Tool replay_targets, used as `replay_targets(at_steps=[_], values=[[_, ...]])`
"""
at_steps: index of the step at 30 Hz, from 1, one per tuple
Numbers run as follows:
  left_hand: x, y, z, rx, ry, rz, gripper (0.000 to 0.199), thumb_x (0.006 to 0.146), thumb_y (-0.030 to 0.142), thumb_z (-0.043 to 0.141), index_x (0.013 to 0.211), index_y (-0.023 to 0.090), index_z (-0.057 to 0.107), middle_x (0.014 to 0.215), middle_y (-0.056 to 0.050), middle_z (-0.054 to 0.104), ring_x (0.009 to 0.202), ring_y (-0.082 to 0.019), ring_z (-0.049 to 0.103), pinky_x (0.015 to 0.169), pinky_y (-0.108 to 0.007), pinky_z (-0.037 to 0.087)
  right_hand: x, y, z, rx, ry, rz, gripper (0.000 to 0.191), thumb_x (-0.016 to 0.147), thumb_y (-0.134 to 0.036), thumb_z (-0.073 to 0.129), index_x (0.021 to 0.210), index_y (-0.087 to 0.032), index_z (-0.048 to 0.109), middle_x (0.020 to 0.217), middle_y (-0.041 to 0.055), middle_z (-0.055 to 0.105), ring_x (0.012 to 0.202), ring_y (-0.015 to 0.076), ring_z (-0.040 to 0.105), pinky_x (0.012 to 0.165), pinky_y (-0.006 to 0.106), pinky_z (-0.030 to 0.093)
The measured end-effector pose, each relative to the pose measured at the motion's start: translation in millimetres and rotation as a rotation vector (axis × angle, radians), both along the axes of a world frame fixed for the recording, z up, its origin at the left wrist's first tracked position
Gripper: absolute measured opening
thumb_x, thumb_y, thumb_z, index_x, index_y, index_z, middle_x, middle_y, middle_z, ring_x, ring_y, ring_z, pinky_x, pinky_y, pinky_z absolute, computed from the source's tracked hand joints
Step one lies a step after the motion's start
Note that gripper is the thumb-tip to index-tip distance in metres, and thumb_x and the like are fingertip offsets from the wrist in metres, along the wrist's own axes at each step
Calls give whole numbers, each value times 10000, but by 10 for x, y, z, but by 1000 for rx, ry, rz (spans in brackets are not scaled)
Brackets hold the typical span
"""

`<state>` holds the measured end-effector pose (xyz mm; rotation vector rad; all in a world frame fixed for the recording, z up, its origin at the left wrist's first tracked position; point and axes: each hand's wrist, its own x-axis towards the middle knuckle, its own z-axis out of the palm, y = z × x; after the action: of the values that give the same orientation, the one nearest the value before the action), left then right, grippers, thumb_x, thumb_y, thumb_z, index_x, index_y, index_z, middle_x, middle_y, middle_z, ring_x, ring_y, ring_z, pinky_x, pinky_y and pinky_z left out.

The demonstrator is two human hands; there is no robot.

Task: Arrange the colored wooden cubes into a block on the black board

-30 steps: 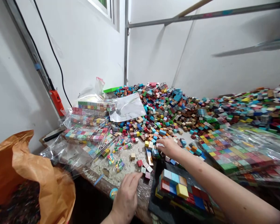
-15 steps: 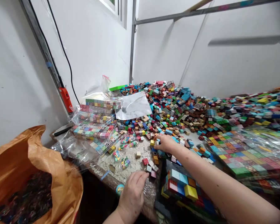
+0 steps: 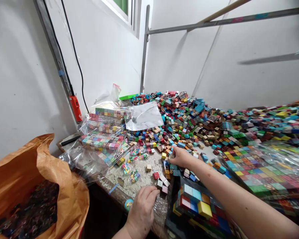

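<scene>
Reaching across the tabletop (image 3: 137, 169) with the right hand (image 3: 181, 157), fingers bent and drawn in toward the thumb among the loose printed cubes (image 3: 180, 145); cannot tell whether pinching one, with the fingertips partly hidden. Resting the left hand (image 3: 142, 208) palm down near the front edge, fingers pressed together and thumb alongside, just beside a small group of pink and white cubes (image 3: 162, 186); cannot tell what, if anything, lies beneath the palm.

Below the right forearm, on a black tray (image 3: 169, 212), a block of joined cubes (image 3: 189, 202) with a yellow cube (image 3: 204, 209) on top. Near the middle, a lone tan cube (image 3: 148, 168) and small clear packets of bright pieces (image 3: 134, 176). To the left, film-wrapped cube packs (image 3: 102, 139) beside a silvery plastic sheet (image 3: 144, 117), and an open orange sack (image 3: 58, 169) of dark small pieces. To the right, more wrapped packs (image 3: 261, 167), before a long heap of cubes (image 3: 256, 122) along the wall.
</scene>
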<state>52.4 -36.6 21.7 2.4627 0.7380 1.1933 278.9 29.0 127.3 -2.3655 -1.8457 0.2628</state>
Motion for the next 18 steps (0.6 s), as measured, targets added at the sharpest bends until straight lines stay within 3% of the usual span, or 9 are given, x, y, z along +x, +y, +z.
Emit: replay_targets(at_steps=[3, 7, 13, 18], values=[[-2, 1, -5, -10, 12, 0, 412, 760, -22, 340, 1065, 147, 560, 982, -99, 609, 919, -196, 563, 804, -370, 517, 121, -121, 108, 42, 136, -79, 316, 711, -350, 566, 945, -136, 559, 707, 44, 632, 580, 143, 546, 489, 236, 379], [-1, 9, -24, -7, 15, -12, 400, 769, -22, 345, 1073, 132, 555, 990, -109, 601, 933, -198, 550, 819, -377, 508, 317, -363, 321, 94, 323, -130, 480, 752, -495, 498, 1106, -172, 528, 864, 60, 647, 704, 162, 587, 567, 238, 427], [-9, 32, -72, 9, 20, -34, 425, 773, -27, 336, 1109, 137, 538, 1022, -109, 592, 970, -198, 532, 855, -385, 492, 335, -888, 587, 147, 604, -158, 407, 789, -569, 421, 906, -212, 580, 788, 18, 609, 677, 133, 562, 578, 223, 450], [-26, 48, -107, 33, 21, -37, 436, 768, -26, 324, 1095, 152, 551, 1026, -100, 595, 976, -188, 542, 861, -373, 495, 236, -1311, 604, 242, 1027, -225, 301, 752, -510, 546, 770, -210, 572, 745, -5, 554, 659, 118, 537, 565, 211, 464]])
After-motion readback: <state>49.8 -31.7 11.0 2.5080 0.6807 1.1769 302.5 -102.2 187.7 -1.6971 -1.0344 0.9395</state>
